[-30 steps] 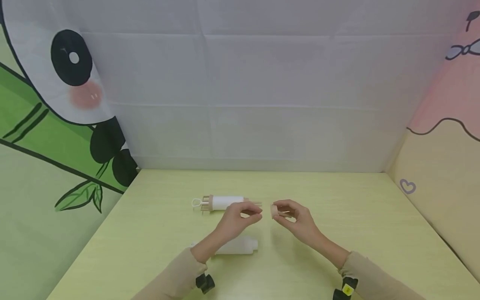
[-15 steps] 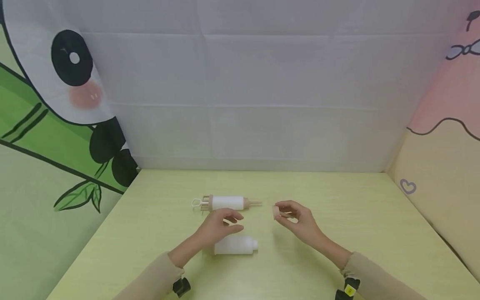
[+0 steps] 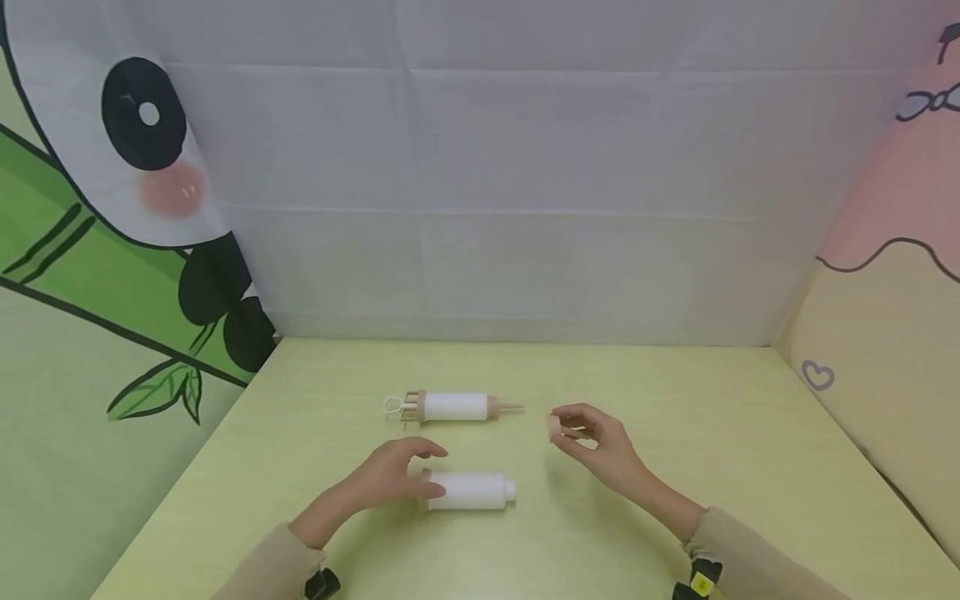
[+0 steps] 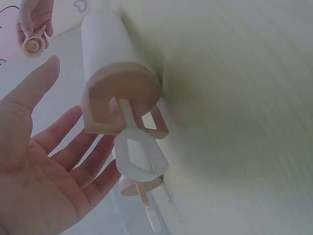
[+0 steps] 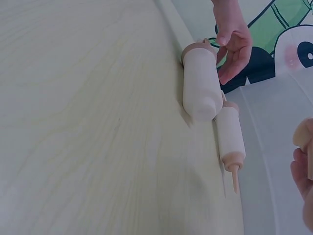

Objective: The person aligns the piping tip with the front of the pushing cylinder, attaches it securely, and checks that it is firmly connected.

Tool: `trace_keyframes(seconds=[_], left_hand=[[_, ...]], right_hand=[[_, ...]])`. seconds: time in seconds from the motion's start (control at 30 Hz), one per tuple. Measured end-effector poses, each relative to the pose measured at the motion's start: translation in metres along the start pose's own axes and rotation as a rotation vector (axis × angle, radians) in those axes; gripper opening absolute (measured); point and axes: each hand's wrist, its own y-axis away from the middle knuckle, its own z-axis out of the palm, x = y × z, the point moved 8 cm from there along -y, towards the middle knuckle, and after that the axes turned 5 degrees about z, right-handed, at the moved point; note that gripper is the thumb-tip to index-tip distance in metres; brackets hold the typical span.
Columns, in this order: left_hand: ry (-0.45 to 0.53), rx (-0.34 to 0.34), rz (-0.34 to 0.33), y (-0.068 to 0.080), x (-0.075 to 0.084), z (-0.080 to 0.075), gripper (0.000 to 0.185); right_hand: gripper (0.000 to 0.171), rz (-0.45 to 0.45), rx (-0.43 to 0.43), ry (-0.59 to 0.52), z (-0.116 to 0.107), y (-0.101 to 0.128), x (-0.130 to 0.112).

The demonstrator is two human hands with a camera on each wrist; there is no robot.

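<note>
Two white icing-syringe-like tubes lie on the table. The far one (image 3: pixel 456 406) has beige ends, a white pull ring and a narrow beige nozzle. A plain white neck ends the near one (image 3: pixel 468 491), which bears no nozzle. My left hand (image 3: pixel 382 477) is at its rear end, thumb and fingers spread apart. In the left wrist view the near tube's beige rear plate (image 4: pixel 112 95) and white pull ring (image 4: pixel 124 166) show beside these fingers. Above the table, right of both tubes, my right hand (image 3: pixel 603 450) pinches a beige nozzle cap (image 3: pixel 554 427), wide rim facing left.
The pale wood-look table (image 3: pixel 675 392) ends at a whitish cloth wall (image 3: pixel 525 275) behind. Printed cartoon panels stand at left (image 3: pixel 150 317) and right (image 3: pixel 877 350). Black wrist cameras are strapped at both sleeves.
My left hand has moved left and towards me, from near the nozzle cap to the near tube's rear end, its fingers spreading. The right hand holds the cap almost still.
</note>
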Motion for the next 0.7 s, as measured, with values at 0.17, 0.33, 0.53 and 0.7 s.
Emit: trace_keyframes(seconds=[0.17,0.33,0.53,0.7], left_hand=[[-0.065,-0.027,-0.006,0.005,-0.004,0.003,0.054],[-0.082,-0.032,0.006,0.007,-0.006,0.008,0.054],[-0.100,-0.028,0.018,0.007,-0.007,0.012,0.051],[-0.088,-0.039,0.021,0.008,-0.008,0.015,0.047]], right_hand=[[0.026,0.016,-0.005,0.003,0.001,0.000,0.005],[0.027,0.027,-0.005,0.011,0.002,0.001,0.007],[0.027,0.037,-0.006,0.016,0.003,0.001,0.008],[0.027,0.044,-0.013,0.019,0.004,0.002,0.009]])
